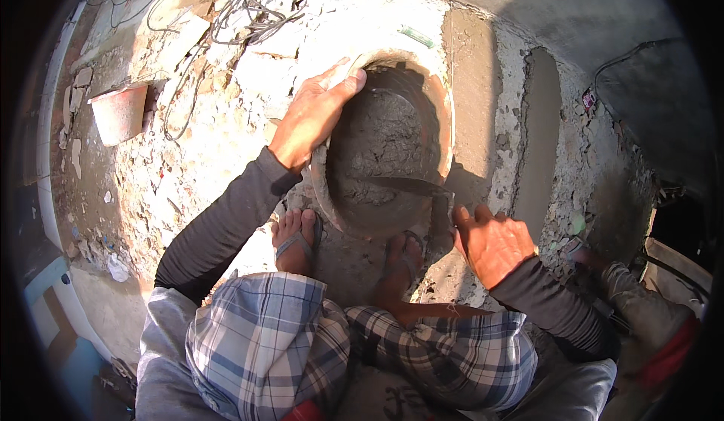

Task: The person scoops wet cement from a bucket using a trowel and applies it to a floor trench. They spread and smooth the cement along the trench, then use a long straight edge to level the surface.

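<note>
Grey wet mortar lies inside one round tub, just above centre toward 12 o'clock. Two bare hands are at it. On the tub's 10 o'clock edge, the left hand grasps the rim, thumb over the inner side. Toward 4 o'clock of the view, the right hand has its fingers curled around the handle of one trowel, a grip that hides most of that handle; the dark blade reaches over the mortar. Two sandalled feet stand below the tub, the left foot at 8 o'clock and the right foot at 5. One pinkish bucket sits at 10 o'clock, one coil of dark cable at 11. Near 1 o'clock lies one green strip; any lettering on it is too small to read.
</note>
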`<state>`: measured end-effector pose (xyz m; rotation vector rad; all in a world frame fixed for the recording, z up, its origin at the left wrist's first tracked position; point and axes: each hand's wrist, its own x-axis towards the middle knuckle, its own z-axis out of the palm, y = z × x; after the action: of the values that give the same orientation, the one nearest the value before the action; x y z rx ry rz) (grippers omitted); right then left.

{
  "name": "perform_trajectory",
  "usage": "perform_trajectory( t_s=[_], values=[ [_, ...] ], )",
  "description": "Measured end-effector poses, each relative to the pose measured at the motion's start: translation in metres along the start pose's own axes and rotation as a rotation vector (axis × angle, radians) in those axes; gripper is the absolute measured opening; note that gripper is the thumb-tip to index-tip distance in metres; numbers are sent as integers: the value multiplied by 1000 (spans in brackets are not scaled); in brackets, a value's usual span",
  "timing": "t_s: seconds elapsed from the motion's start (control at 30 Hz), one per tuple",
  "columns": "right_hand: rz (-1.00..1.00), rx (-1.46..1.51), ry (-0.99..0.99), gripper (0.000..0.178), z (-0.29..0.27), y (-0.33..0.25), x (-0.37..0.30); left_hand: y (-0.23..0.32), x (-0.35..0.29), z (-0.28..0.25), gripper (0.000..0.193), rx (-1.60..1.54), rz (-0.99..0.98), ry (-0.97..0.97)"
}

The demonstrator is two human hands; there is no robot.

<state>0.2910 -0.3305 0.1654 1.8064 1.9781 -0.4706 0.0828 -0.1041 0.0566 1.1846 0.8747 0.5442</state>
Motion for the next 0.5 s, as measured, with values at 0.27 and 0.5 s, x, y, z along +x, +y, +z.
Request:
perform_trajectory(
  t_s=[0.27,0.5],
  values=[
    [215,-295,-258,26,-35,84,18,3,-42,101,54,599,251,-143],
    [-18,356,-222,32,99,42,9,-9,-38,85,51,578,340,-40]
  ],
)
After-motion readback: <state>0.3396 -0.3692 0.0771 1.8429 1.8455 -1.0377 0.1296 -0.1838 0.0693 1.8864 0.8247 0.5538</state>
